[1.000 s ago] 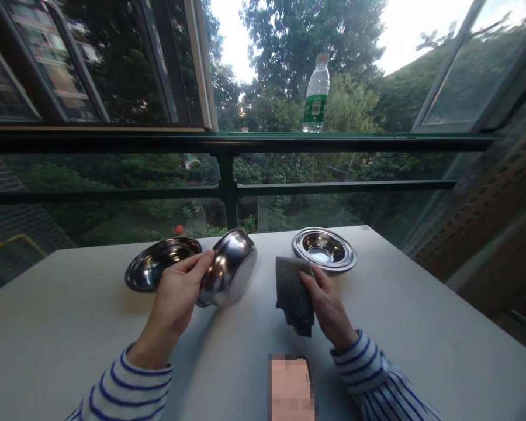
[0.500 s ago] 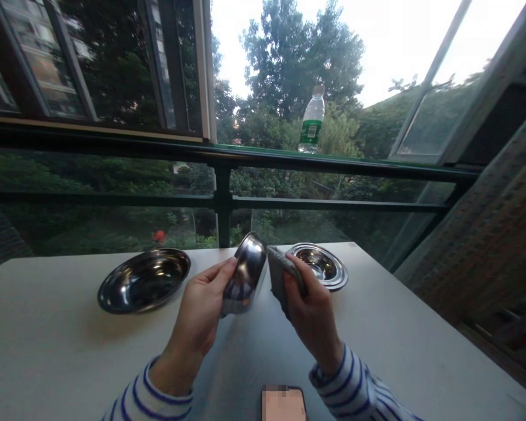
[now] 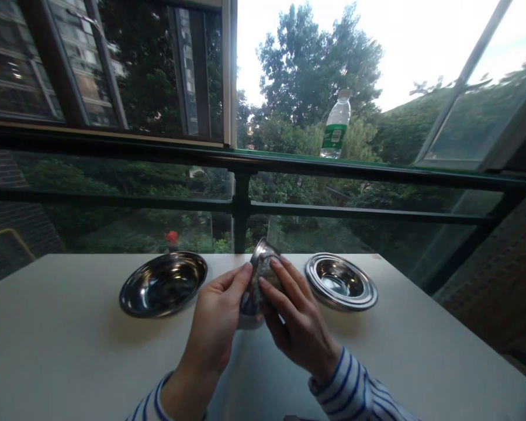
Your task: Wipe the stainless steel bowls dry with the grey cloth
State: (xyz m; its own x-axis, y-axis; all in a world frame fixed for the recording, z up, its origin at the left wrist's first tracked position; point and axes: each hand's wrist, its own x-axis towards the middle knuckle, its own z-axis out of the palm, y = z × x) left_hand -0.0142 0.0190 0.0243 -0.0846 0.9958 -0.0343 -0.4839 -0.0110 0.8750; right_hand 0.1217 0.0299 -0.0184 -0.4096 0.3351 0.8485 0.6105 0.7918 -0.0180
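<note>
My left hand (image 3: pixel 217 321) grips a small shiny metal bowl (image 3: pixel 248 320) by its side, thumb along the near wall. The bowl is tipped on its side above the middle of the table. My right hand (image 3: pixel 296 318) presses a grey cloth (image 3: pixel 266 268) flat against the bowl's outer wall, fingers laid over it. The cloth and fingers hide much of the bowl's right part. Left of my hands, a wide oval metal basin (image 3: pixel 164 286) rests on the table. To the right stand stacked metal dishes (image 3: pixel 362 298) with a deep centre and broad rims.
The white table (image 3: pixel 70 351) ends at the far side near a dark green railing (image 3: pixel 289 164). A plastic bottle with a green label (image 3: pixel 334 134) stands on the ledge above the railing. An open window frame (image 3: pixel 230 76) and trees lie beyond.
My right hand has brought the cloth leftward from beside the bowl onto its outer wall. The view has turned slightly left, and the phone at the bottom edge has almost left the picture.
</note>
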